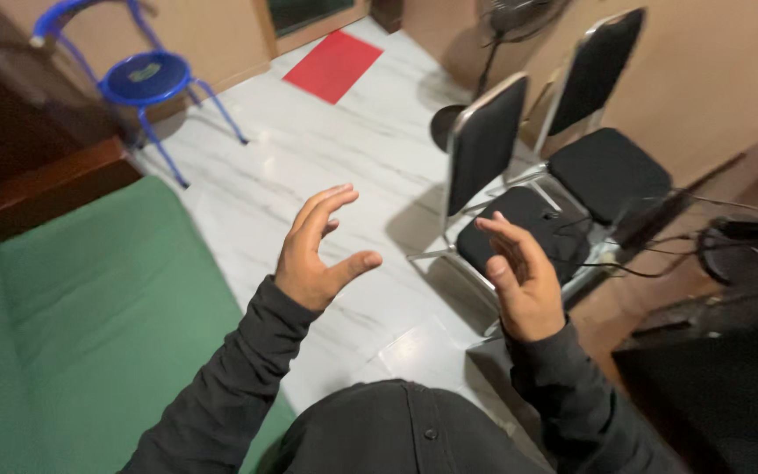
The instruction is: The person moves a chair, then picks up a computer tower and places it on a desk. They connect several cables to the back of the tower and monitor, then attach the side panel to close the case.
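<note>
Both hands are hanging in mid-air in front of the person, spread apart from each other, and neither is holding or touching anything: the left hand (313, 250) is raised with fingers curled and thumb sticking out as if cupping something unseen, and the right hand (524, 281) is turned edge-on with its fingers loosely open. The nearest thing to the right hand is the closer black folding chair (497, 175), standing just beyond it on the pale marble floor (309, 149), with a second black chair (607, 158) tucked beside and behind it. I am judging that a wide swing of the right hand could be knocking the chair back or catching the black cables (651, 259) that are trailing from the chair seat across to the dark wooden worktop (747, 175) at the right, where some dark gear is sitting, too dim to make out. To the left a green couch (72, 325) is filling the lower corner, close under the left sleeve. Farther off, a blue stool (146, 79) is standing by the wall, a red mat (333, 63) is lying at a doorway, and a standing fan (506, 26) is rising behind the chairs, well away from either hand.
</note>
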